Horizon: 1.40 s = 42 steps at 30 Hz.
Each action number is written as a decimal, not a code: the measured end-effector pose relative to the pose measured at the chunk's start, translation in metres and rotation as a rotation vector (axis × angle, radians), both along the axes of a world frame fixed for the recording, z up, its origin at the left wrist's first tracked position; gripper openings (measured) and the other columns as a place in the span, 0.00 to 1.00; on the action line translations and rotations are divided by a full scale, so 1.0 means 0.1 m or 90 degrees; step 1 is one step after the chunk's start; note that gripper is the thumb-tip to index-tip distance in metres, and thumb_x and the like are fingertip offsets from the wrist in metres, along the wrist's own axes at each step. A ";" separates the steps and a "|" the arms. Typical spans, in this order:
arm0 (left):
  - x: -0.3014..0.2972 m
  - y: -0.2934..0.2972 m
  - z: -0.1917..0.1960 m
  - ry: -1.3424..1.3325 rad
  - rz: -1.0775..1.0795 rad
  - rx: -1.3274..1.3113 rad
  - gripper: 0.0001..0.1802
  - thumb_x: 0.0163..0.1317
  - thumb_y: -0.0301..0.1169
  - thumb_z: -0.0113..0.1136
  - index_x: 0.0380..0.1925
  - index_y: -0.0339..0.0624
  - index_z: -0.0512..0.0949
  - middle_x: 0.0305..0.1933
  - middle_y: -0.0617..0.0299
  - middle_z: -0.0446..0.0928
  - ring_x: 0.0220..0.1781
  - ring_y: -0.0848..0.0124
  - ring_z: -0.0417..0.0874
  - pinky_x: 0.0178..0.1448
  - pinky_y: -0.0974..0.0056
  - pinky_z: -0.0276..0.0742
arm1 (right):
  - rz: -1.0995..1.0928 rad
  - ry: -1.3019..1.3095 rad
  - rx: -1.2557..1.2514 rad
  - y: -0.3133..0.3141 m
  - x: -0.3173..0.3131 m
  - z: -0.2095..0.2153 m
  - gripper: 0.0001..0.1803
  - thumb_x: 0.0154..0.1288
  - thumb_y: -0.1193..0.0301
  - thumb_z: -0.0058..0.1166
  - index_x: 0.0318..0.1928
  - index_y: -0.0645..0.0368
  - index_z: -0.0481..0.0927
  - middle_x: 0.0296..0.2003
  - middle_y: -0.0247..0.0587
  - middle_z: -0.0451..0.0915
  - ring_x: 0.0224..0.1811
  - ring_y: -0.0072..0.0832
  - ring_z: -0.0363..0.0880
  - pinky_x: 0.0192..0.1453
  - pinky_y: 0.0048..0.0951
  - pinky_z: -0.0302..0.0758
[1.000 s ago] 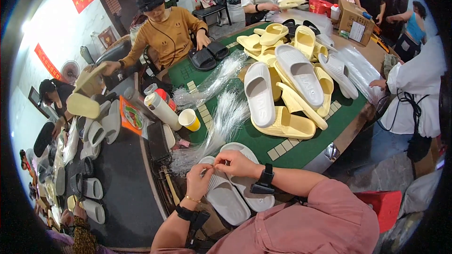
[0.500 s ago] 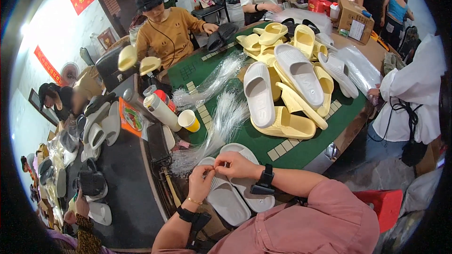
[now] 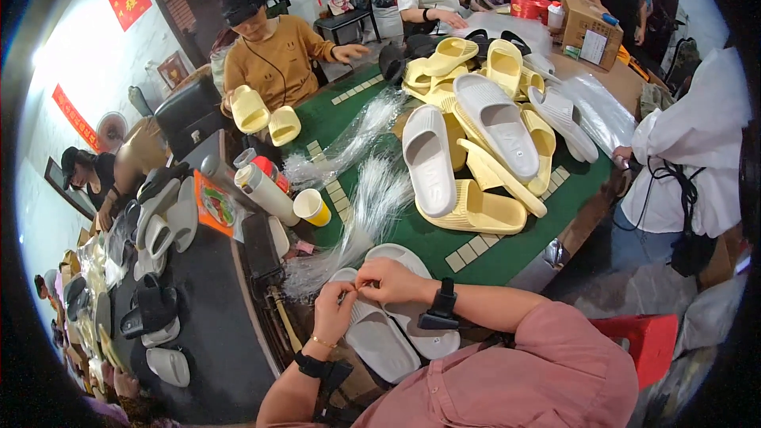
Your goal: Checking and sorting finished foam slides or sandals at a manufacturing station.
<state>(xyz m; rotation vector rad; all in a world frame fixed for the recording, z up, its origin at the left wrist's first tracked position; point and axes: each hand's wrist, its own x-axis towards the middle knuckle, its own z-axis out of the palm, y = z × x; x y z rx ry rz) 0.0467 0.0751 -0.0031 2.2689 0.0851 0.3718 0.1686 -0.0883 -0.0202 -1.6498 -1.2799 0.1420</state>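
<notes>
A pair of pale grey slide sandals (image 3: 392, 333) lies side by side at the near edge of the green table (image 3: 476, 257). My left hand (image 3: 334, 311) and my right hand (image 3: 391, 280) meet above them, fingertips pinched together on something thin and small that I cannot make out. A black watch sits on my right wrist and a bracelet on my left. A bundle of thin clear plastic strands (image 3: 361, 218) fans out just beyond my hands.
A heap of yellow and grey slides (image 3: 483, 143) fills the table's middle. A yellow cup (image 3: 311, 208) and bottles (image 3: 265, 190) stand at the left edge. A person in a mustard top (image 3: 273, 59) holds two yellow slides. Dark slides cover a black table (image 3: 214, 325) at left.
My hands stay pinched together over the grey pair, barely shifted. The person in the mustard top has brought two yellow slides down toward the table's far left edge.
</notes>
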 end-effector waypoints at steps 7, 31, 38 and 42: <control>0.01 0.07 -0.07 0.022 -0.007 -0.017 0.05 0.59 0.23 0.60 0.35 0.36 0.78 0.36 0.55 0.80 0.40 0.61 0.81 0.47 0.61 0.76 | -0.015 0.189 0.037 -0.04 -0.07 0.08 0.09 0.61 0.69 0.59 0.38 0.61 0.80 0.32 0.38 0.81 0.34 0.27 0.79 0.37 0.28 0.74; 0.03 -0.04 0.08 -0.001 -0.058 0.016 0.05 0.55 0.21 0.62 0.32 0.38 0.78 0.38 0.54 0.80 0.43 0.56 0.80 0.49 0.59 0.75 | -0.053 0.134 0.053 0.00 -0.04 -0.02 0.07 0.60 0.69 0.57 0.34 0.60 0.78 0.30 0.40 0.77 0.35 0.35 0.76 0.38 0.33 0.72; 0.02 0.04 0.00 0.008 0.024 -0.084 0.05 0.56 0.21 0.62 0.33 0.36 0.78 0.42 0.54 0.82 0.46 0.58 0.82 0.51 0.59 0.76 | -0.064 0.090 0.029 0.00 -0.02 -0.01 0.07 0.56 0.68 0.58 0.29 0.59 0.78 0.27 0.41 0.78 0.34 0.39 0.76 0.39 0.39 0.71; 0.05 0.06 -0.03 0.023 0.047 -0.066 0.05 0.58 0.21 0.61 0.35 0.36 0.77 0.42 0.53 0.81 0.46 0.59 0.82 0.51 0.59 0.77 | 0.010 0.044 0.022 -0.01 -0.01 0.02 0.07 0.54 0.68 0.59 0.26 0.57 0.79 0.25 0.41 0.78 0.34 0.41 0.76 0.39 0.40 0.71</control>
